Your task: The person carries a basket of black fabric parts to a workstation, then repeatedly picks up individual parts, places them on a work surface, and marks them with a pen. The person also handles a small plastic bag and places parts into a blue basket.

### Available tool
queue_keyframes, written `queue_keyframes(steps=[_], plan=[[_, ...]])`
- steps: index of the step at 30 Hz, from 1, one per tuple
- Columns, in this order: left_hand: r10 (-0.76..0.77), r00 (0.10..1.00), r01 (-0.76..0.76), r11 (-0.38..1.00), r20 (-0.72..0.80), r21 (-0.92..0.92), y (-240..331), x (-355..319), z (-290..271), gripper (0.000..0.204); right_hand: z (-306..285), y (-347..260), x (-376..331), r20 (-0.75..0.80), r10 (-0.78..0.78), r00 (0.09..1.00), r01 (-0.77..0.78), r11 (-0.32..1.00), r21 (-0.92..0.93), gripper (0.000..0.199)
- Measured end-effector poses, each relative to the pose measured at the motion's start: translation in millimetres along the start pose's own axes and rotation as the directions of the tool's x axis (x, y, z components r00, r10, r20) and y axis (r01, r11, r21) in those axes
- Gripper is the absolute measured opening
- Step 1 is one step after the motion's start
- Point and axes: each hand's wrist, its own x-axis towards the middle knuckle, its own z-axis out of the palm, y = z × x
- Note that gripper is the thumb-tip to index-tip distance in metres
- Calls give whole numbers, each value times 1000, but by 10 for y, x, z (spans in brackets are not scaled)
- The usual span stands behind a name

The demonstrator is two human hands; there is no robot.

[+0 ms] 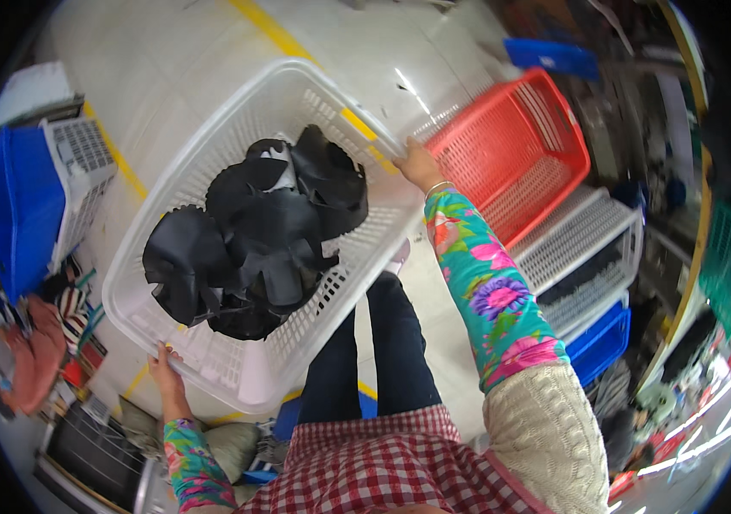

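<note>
A large white plastic basket (250, 368) with slotted walls is held out before me, tilted a little. Inside lies a heap of black, curved cut pieces (271, 223), perhaps leather, with notched edges; a small whitish patch shows among them. My left hand (166, 368) is closed around the basket's near left rim. At the right end, my right hand (418, 165) grips the rim close to a yellow strip (359, 124). The fingers of both hands are partly hidden by the rim.
Right of the basket stand a red basket (511, 146), a white crate (584, 248) and a blue crate (601, 343). To the left are a blue bin (24, 206) and a grey-white crate (83, 180). Yellow lines (275, 30) mark the tiled floor. Cluttered shelving borders the right.
</note>
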Motion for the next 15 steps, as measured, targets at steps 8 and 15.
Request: queue_keyframes(steps=[8,15], plan=[[-74,996,70,994,-44,-87,-449,90,-117,17,346,-705,1052,204,-17,979,41,993,-114,67],[-204,964,195,979,-173,-65,-749,226,-241,11,-9,-1253,793,170,147,974,-69,916,-395,66]])
